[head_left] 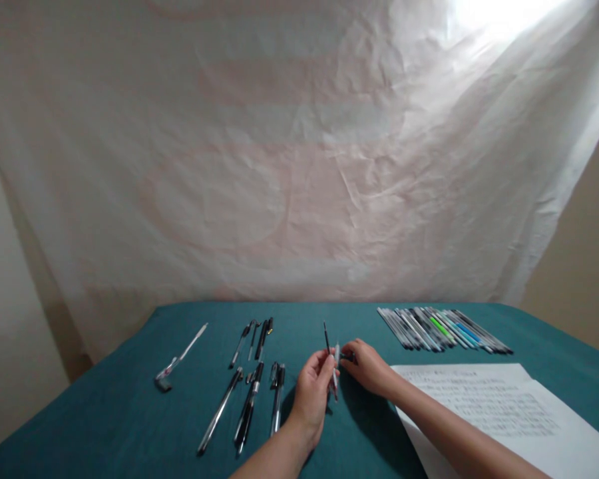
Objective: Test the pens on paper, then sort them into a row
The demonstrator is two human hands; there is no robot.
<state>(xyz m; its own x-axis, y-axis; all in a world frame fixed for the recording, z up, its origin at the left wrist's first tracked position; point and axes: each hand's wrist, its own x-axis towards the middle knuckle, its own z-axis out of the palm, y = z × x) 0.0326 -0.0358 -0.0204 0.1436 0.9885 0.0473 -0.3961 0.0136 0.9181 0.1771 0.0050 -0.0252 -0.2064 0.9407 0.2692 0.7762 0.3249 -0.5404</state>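
My left hand (313, 394) is closed around a slim pen refill (326, 336) whose dark end points up and away. A clear pen barrel (337, 354) stands beside it at the fingertips, its lower part mostly covered. Close against these, my right hand (363, 362) pinches a small dark piece, perhaps a pen cap, largely hidden by the fingers. Left of my hands lie several clear and black pens, among them a capped pen (277, 399), a black pen (249, 409) and a long clear pen (220, 411).
At the far right lies a row of pens and refills (419, 329), with green and blue ones among them. Sheets of handwritten paper (459, 376) sit under my right forearm. A white refill with crumpled wrapping (172, 366) rests far left. Pale sheeting (279, 166) hangs behind the green-covered table (130, 426).
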